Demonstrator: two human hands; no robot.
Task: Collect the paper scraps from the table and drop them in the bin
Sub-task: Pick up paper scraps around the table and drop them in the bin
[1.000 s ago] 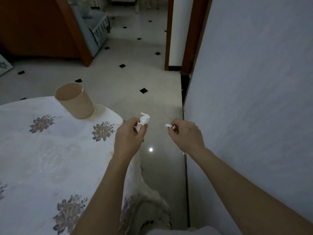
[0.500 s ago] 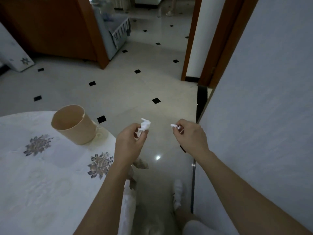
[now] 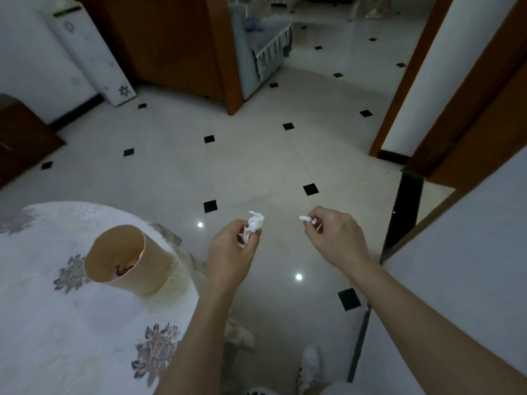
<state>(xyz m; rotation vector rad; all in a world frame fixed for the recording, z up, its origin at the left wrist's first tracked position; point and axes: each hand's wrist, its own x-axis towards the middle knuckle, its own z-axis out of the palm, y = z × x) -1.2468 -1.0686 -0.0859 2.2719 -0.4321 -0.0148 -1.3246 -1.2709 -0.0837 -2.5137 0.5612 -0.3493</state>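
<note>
Here the left hand [image 3: 228, 252] pinches a crumpled scrap [image 3: 255, 220] above its fingertips, the right hand [image 3: 335, 238] a smaller scrap [image 3: 305, 218].

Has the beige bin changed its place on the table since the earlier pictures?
No. The beige bin stands at the same edge of the table, next to the same grey flower print; only the camera view shifted.

Person, own view from above. The left hand [image 3: 228, 252] and right hand [image 3: 338, 238] are bare, as are both forearms down to the frame's lower edge. Below them: one white closed shoe [image 3: 310, 363] and a pale garment [image 3: 336, 390] over the knee.
</note>
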